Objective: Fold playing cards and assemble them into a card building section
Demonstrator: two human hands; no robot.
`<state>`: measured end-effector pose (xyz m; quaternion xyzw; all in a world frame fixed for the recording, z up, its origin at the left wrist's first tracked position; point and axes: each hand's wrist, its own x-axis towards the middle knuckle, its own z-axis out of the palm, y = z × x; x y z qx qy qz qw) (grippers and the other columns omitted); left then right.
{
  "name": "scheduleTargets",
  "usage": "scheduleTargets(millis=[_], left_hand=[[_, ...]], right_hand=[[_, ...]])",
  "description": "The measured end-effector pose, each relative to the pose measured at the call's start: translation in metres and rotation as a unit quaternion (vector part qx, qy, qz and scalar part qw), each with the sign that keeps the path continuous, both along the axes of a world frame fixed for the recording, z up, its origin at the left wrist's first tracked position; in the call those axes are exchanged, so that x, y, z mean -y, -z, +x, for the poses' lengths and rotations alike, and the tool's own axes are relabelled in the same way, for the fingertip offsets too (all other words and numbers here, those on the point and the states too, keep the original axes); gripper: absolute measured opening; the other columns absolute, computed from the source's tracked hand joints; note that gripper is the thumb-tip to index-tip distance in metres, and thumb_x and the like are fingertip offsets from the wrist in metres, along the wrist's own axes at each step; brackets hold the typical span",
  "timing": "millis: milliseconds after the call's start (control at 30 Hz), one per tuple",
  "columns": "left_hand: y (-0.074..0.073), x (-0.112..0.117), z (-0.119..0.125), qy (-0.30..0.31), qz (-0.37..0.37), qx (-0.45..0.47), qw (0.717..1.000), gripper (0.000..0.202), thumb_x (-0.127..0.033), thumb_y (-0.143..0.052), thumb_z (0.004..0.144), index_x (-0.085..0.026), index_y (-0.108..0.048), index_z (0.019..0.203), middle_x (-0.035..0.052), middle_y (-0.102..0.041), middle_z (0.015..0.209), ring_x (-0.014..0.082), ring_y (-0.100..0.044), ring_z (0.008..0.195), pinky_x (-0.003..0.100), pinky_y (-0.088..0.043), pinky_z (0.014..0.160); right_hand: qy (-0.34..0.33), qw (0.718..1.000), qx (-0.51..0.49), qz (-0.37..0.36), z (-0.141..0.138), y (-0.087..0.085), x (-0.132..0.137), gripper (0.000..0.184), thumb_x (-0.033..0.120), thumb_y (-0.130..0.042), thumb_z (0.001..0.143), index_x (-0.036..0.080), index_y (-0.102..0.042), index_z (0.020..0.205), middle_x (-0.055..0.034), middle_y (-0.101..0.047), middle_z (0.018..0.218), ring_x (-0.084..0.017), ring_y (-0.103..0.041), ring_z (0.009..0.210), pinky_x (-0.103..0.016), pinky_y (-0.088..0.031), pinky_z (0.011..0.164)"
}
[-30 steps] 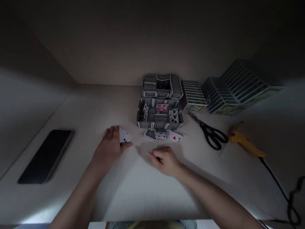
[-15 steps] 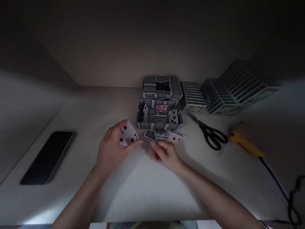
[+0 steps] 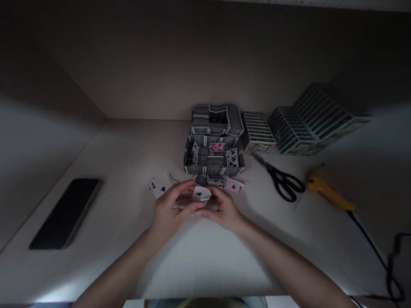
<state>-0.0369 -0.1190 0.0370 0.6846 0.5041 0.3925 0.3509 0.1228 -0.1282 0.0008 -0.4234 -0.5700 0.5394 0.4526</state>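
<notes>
Between my two hands a playing card (image 3: pixel 201 193) with club marks is held and bent into a curve. My left hand (image 3: pixel 173 209) grips its left side between thumb and fingers. On the other side, my right hand (image 3: pixel 223 207) has its thumb and fingers closed on the card. Loose club cards (image 3: pixel 161 185) lie on the table just beyond my left hand. Past my right hand are a two of hearts (image 3: pixel 235 185) and a few folded cards (image 3: pixel 217 180). Behind these stands an open box built from cards (image 3: pixel 214 170), with several cards inside.
A second card-built box (image 3: pixel 201 119) with an opening stands behind the first. Several packs of cards (image 3: pixel 258 128) are stacked at the back right. Black scissors (image 3: pixel 284 182) and a yellow glue gun (image 3: pixel 330 190) with a cord lie right. A phone (image 3: pixel 66 214) lies left.
My left hand has moved right with the card to meet my right hand, and the card is now curved between both. The loose club cards at left have come into view.
</notes>
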Motion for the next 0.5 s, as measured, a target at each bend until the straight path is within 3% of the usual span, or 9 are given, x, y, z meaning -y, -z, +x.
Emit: scheduleTargets(millis=[100, 300, 433, 500], left_hand=[[-0.0003, -0.0010, 0.0023, -0.003, 0.010, -0.016, 1.000, 0.031, -0.032, -0.063, 0.070, -0.020, -0.059, 0.098, 0.0025, -0.064, 0.089, 0.0136, -0.061, 0.076, 0.025, -0.052, 0.066], [0.0011, -0.0023, 0.0075, 0.076, 0.041, -0.065, 0.994, 0.018, -0.026, -0.058, 0.075, -0.020, -0.060, 0.091, 0.0027, -0.061, 0.087, 0.0134, -0.058, 0.079, 0.027, -0.048, 0.071], [0.0018, -0.0010, 0.0078, 0.058, 0.030, -0.058, 0.996, 0.027, -0.030, -0.061, 0.072, -0.020, -0.055, 0.097, 0.0033, -0.056, 0.094, 0.0127, -0.056, 0.076, 0.029, -0.047, 0.071], [0.0020, -0.0002, 0.0074, 0.063, 0.008, -0.041, 0.997, 0.033, -0.031, -0.062, 0.071, -0.020, -0.053, 0.100, 0.0042, -0.055, 0.096, 0.0132, -0.055, 0.078, 0.030, -0.046, 0.073]], right_hand=[[0.018, 1.000, 0.017, 0.001, -0.0017, 0.0000, 0.0011, 0.038, 0.030, -0.070, 0.062, 0.018, -0.053, 0.094, -0.0038, -0.061, 0.087, -0.016, -0.057, 0.078, -0.027, -0.047, 0.067], [0.029, 0.995, 0.094, 0.025, -0.0002, -0.0023, 0.0041, 0.046, 0.022, -0.066, 0.061, 0.019, -0.046, 0.103, -0.0006, -0.060, 0.084, -0.013, -0.056, 0.071, -0.023, -0.044, 0.059], [0.000, 0.997, 0.069, 0.045, 0.0006, -0.0037, 0.0031, 0.049, 0.019, -0.063, 0.062, 0.019, -0.046, 0.107, -0.0030, -0.060, 0.094, -0.015, -0.056, 0.082, -0.026, -0.044, 0.070], [0.004, 0.999, 0.045, 0.017, 0.0009, -0.0052, 0.0023, 0.045, 0.022, -0.063, 0.063, 0.019, -0.047, 0.105, -0.0025, -0.060, 0.090, -0.015, -0.056, 0.078, -0.026, -0.044, 0.067]])
